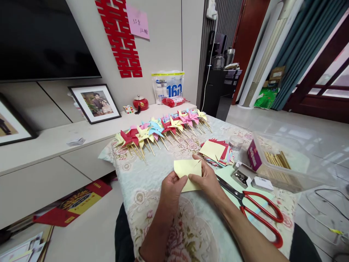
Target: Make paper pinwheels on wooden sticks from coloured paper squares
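A pale yellow paper square [187, 168] with a cut slit near its upper right corner is held just above the tablecloth. My left hand [172, 183] pinches its left side between thumb and fingers. On the right side my right hand [206, 176] grips the same sheet, its thumb on the front and fingers behind. Both thumbs nearly meet at the middle of the paper. Beyond my right hand lies a stack of coloured paper squares [216, 151], a yellow one on top. Red-handled scissors [245, 200] rest beside my right forearm.
Several finished paper pinwheels [156, 128] on sticks lie along the far table edge. At right stand a clear plastic box [286, 178] of sticks, a small open box of metal pins [241, 176], a white box [262, 183] and a round clear container [236, 142].
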The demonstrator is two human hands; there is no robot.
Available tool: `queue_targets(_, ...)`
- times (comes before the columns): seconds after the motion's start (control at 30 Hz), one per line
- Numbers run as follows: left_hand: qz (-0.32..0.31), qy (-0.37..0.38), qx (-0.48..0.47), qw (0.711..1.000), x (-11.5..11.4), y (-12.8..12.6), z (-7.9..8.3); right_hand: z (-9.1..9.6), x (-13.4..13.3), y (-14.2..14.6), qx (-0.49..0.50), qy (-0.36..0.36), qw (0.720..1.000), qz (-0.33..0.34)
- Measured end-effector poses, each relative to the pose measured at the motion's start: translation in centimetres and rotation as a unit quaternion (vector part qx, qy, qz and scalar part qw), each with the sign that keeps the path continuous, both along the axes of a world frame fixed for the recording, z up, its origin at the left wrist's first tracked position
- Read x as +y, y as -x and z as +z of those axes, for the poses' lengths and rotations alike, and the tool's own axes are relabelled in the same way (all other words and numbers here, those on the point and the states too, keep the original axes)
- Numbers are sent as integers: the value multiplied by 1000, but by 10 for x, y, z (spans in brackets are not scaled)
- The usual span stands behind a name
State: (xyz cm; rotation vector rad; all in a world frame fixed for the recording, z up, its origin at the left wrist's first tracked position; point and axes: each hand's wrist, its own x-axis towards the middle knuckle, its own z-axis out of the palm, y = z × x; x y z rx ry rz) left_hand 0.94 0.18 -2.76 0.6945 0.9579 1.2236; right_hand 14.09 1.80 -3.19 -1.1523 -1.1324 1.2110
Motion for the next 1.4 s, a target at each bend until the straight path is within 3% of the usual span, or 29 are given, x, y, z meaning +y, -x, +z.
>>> queue_targets(0.43, 27, 9, -15, 999, -2, 9, 1, 7, -4, 0, 44, 26, 998, 33)
queue_targets(0.57, 39, 18, -41, 998, 2, 19, -1, 10, -3, -8, -3, -74, 995, -67)
queue_targets(0.67, 45, 21, -47, 998, 4, 23, -4, 12, -7, -12, -75, -174, 978, -92)
queue_targets(0.8, 43, 19, -54, 997, 6, 23, -7, 14, -13, -11, -207, -305, 930, -2)
queue_targets(0.9, 47, 11, -53, 997, 7, 23, -7, 13, -13, -8, -263, -345, 899, 56)
queue_targets(1.4, 70, 10, -45, 997, 7, 24, -8, 9, -11, -9, -353, -335, 863, 134)
